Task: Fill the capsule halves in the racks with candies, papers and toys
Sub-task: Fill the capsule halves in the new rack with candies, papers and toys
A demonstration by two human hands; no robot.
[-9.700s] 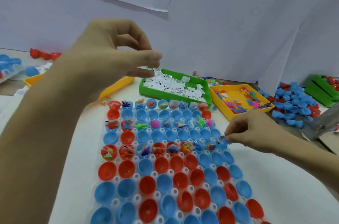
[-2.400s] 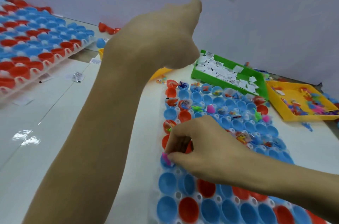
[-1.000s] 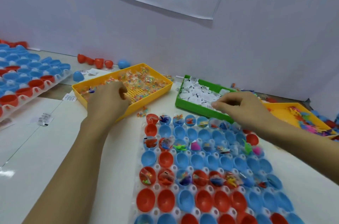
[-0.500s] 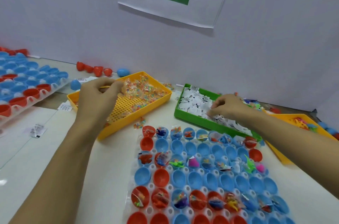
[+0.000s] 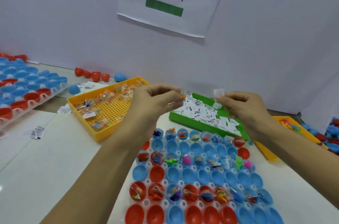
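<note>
Yellow perforated plastic tray of wrapped candies (image 5: 108, 112) sits beside our left hand (image 5: 156, 100), which pinches a clear-wrapped candy (image 5: 182, 94); our right hand (image 5: 244, 106) pinches a small white paper slip (image 5: 218, 93). Below both lies the clear rack of red and blue capsule halves (image 5: 201, 178).

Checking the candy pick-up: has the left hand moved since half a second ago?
Yes. The left hand has lifted off the yellow candy tray and swung right toward the green paper tray, pinching a candy packet.

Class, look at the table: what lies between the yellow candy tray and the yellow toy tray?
In the head view, the green tray of paper slips sits between the candy tray and the toy tray.
</note>
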